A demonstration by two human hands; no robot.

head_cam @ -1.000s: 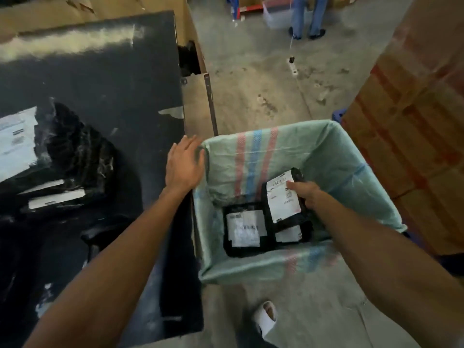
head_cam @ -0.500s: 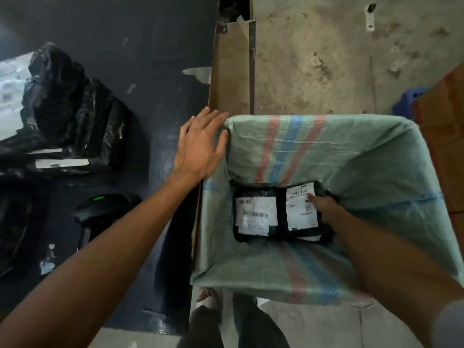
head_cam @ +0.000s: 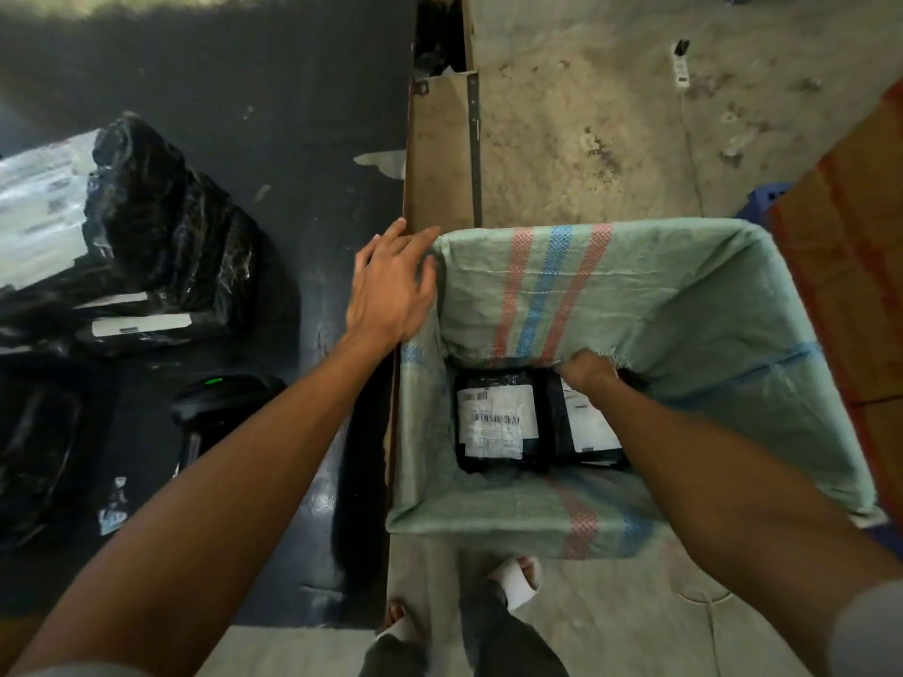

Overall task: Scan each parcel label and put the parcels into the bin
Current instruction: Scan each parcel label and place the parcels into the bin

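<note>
The bin (head_cam: 684, 295), lined with a green woven sack with red and blue stripes, stands right of the black table (head_cam: 293, 114). Two black parcels with white labels lie side by side on its bottom. My right hand (head_cam: 589, 373) reaches deep inside, fingers curled on the far edge of the right parcel (head_cam: 584, 432). The left parcel (head_cam: 496, 422) lies free, label up. My left hand (head_cam: 391, 295) rests on the bin's near-left rim corner, fingers spread, holding nothing. A pile of black parcels (head_cam: 161, 251) waits on the table, and the black scanner (head_cam: 215, 403) with a green light sits below it.
More black parcels (head_cam: 34, 447) lie at the table's lower left. Stacked cardboard boxes (head_cam: 850, 266) and a blue stool (head_cam: 762, 197) crowd the bin's right side. My feet (head_cam: 518, 579) stand just in front of the bin. A power strip (head_cam: 680, 66) lies on the concrete floor.
My right hand has gone deeper into the bin and laid the labelled parcel flat beside the other one. The camera has tilted further down. My left hand stays on the rim.
</note>
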